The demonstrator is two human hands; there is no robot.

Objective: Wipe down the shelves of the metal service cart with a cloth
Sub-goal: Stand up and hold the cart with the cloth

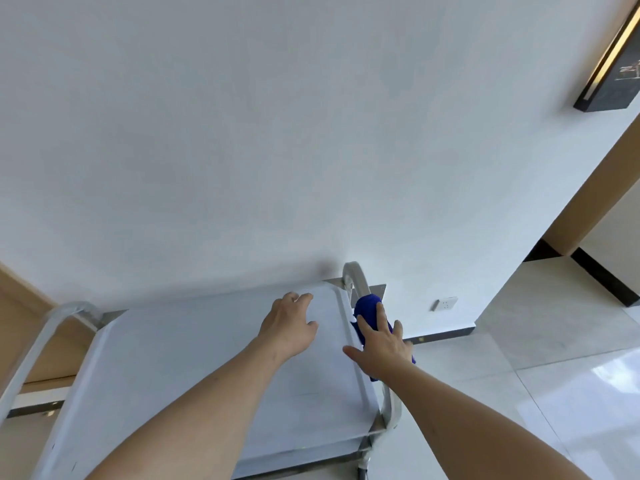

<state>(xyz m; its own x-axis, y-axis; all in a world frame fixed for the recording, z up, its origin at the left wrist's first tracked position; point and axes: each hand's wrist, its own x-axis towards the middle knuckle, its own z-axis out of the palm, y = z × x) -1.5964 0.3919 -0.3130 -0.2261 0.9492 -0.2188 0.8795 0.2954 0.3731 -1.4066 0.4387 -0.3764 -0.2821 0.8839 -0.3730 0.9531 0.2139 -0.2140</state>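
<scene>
The metal service cart's top shelf [194, 362] fills the lower middle of the head view, bare and pale grey. A blue cloth [367, 306] is draped over the cart's right handle bar [356, 275]. My right hand [381, 341] lies flat on the cloth with fingers spread, pressing it against the bar at the shelf's right edge. My left hand [291, 327] rests on the far right part of the shelf, fingers loosely curled, holding nothing. The lower shelves are hidden beneath the top one.
The cart stands against a white wall [277, 133]. A left handle bar [41, 341] curves up at the cart's left. A wall socket [446, 303] sits low to the right. Glossy tiled floor [554, 358] spreads right; a dark picture frame [616, 64] hangs upper right.
</scene>
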